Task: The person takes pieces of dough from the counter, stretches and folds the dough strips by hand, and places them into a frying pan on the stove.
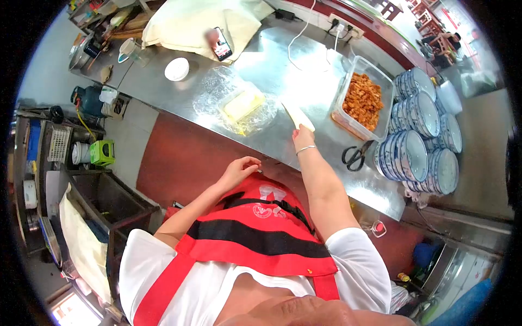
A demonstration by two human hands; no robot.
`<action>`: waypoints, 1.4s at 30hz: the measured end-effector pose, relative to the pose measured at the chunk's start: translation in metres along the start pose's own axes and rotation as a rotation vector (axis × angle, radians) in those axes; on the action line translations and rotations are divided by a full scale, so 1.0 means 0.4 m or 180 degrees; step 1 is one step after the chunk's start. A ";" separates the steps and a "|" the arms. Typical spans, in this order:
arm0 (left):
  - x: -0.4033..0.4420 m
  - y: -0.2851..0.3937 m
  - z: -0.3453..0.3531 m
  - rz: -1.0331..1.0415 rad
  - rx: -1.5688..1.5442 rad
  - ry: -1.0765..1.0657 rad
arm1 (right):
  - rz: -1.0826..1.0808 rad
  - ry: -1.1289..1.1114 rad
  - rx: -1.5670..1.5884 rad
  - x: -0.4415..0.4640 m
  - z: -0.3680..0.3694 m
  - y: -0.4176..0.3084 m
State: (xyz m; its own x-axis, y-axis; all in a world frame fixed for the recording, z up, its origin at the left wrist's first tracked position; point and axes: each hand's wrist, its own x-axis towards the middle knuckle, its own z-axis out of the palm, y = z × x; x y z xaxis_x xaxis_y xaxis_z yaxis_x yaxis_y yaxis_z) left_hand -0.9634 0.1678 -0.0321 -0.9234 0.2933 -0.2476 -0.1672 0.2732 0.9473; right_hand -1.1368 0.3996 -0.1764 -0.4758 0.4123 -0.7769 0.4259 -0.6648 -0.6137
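Note:
My right hand [303,138] is closed around the end of a pale, flat, blade-shaped tool [298,117], its tapered tip pointing away over the steel counter [179,100]. The tool's exact kind is unclear. Left of its tip, a pale yellow rectangular block [243,105] lies on crumpled clear plastic film [209,100], apart from the tool. My left hand [239,171] hangs in front of the red apron [272,209], short of the counter's edge. Its fingers are loosely curled and slightly apart, with nothing seen in them.
At right stand a clear tub [340,108] of reddish-brown pieces [363,101], black-handled scissors [354,157] and several stacks of blue-and-white bowls [405,155]. Farther back are a white bowl [176,69], a phone [222,44] on a cream cloth [179,24], and a white cable [298,38].

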 end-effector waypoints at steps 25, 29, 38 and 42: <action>0.281 0.005 0.101 -0.1081 -0.2110 -0.0151 | -0.0145 -0.1424 -0.0987 -0.200 0.078 -0.280; 0.402 0.048 0.170 -0.1371 -0.3729 -0.0341 | -0.0481 -0.1843 -0.0934 -0.319 -0.020 -0.336; 0.445 -0.031 0.314 -0.1047 -0.3994 -0.0448 | 0.0048 -0.2103 -0.0137 -0.290 -0.307 -0.362; 0.416 -0.044 0.360 -0.0896 -0.3955 -0.0556 | -0.0309 -0.1561 -0.0467 -0.249 -0.382 -0.336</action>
State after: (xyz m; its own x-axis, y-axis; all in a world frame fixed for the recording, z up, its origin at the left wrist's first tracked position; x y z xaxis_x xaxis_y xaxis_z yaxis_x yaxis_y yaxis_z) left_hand -1.0641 0.3438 -0.1195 -0.7624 0.5065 -0.4026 -0.6433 -0.6603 0.3875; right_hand -1.0291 0.5429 -0.0380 -0.8082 0.1040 -0.5796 0.4485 -0.5291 -0.7203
